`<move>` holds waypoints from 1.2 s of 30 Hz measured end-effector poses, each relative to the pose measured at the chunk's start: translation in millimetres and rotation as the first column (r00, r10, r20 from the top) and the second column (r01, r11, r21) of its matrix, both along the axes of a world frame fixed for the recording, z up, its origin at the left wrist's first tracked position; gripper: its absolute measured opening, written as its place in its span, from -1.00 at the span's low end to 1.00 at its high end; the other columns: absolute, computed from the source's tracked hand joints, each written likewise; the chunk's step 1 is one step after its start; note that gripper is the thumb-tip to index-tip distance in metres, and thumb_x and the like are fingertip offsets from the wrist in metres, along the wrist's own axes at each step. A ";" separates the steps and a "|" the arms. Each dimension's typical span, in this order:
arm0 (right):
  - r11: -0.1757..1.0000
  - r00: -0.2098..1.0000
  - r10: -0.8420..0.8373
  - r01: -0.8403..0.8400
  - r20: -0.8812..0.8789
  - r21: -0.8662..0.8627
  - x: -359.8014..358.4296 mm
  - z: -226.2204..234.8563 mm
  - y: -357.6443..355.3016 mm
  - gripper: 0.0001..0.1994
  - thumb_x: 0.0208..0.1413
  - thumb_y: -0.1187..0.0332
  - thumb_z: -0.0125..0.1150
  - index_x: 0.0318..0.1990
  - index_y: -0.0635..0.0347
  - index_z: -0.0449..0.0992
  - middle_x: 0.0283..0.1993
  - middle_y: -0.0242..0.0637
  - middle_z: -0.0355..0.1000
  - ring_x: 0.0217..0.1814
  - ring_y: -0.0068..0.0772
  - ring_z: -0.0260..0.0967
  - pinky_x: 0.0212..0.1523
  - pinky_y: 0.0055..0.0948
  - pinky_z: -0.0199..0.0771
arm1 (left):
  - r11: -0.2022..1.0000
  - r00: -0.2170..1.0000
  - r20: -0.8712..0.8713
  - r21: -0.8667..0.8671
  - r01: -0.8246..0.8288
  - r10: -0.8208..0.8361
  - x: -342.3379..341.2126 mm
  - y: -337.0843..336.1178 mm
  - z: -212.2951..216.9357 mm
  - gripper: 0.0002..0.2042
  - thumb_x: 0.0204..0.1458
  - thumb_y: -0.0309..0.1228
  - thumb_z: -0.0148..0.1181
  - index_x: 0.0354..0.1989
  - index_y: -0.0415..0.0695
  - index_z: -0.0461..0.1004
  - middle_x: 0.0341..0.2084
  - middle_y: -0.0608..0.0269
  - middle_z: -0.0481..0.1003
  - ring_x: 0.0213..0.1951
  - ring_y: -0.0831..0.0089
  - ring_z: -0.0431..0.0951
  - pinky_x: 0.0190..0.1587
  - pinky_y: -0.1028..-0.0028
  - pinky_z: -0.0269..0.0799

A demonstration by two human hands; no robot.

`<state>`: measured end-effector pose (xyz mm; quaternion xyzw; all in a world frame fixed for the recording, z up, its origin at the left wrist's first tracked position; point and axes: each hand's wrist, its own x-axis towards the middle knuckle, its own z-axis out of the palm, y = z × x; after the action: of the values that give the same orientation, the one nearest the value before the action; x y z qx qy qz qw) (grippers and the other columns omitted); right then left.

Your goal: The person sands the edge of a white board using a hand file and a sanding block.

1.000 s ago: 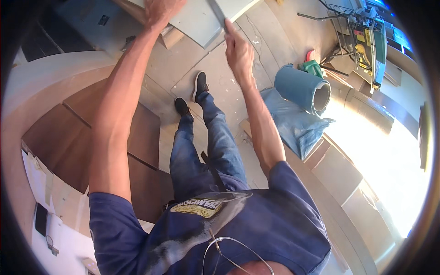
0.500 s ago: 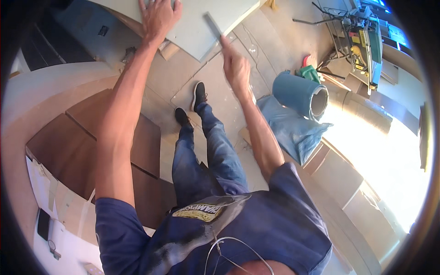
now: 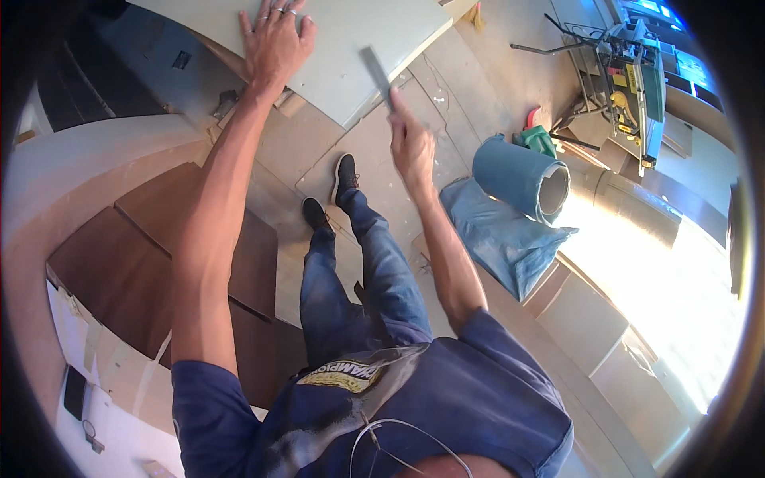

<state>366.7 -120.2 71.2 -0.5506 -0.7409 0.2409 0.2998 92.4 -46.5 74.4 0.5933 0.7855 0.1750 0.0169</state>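
Observation:
A large pale white board [image 3: 351, 68] lies at the top of the view. My left hand [image 3: 276, 44] rests flat on it with fingers spread, holding nothing. My right hand [image 3: 413, 147] is closed around one end of a flat grey metal file [image 3: 376, 68], its index finger stretched along the tool. The file slants up and left across the board's right edge, near the corner closest to me. The end inside my right hand is hidden.
A blue drum [image 3: 518, 177] lies on its side on a blue plastic sheet [image 3: 502, 239] at right. Dark brown panels [image 3: 119, 271] lean at left. Beyond the drum stands a folding-legged machine [image 3: 629, 88]. A phone [image 3: 76, 392] lies at lower left.
My right hand and the file have shifted slightly downward, toward me. My left hand stays on the board, now with more of its fingers showing.

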 end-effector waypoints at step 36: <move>0.986 0.991 -0.111 0.119 0.081 -0.116 24.7 12.5 145.8 -0.58 0.30 0.47 0.16 0.29 -0.02 0.56 -0.30 0.09 0.57 -0.28 0.12 0.58 -0.22 -0.11 0.53 | 0.987 0.998 -0.026 0.151 0.054 -0.050 -5.5 8.3 -28.5 -0.53 0.30 -0.20 0.09 0.39 0.10 0.44 0.44 0.28 0.34 0.52 0.16 0.20 0.55 -0.21 -0.16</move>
<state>391.4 25.7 83.6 -0.6180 -0.7026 0.2469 0.2519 86.9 -38.1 46.0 0.6150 0.7544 0.2272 -0.0326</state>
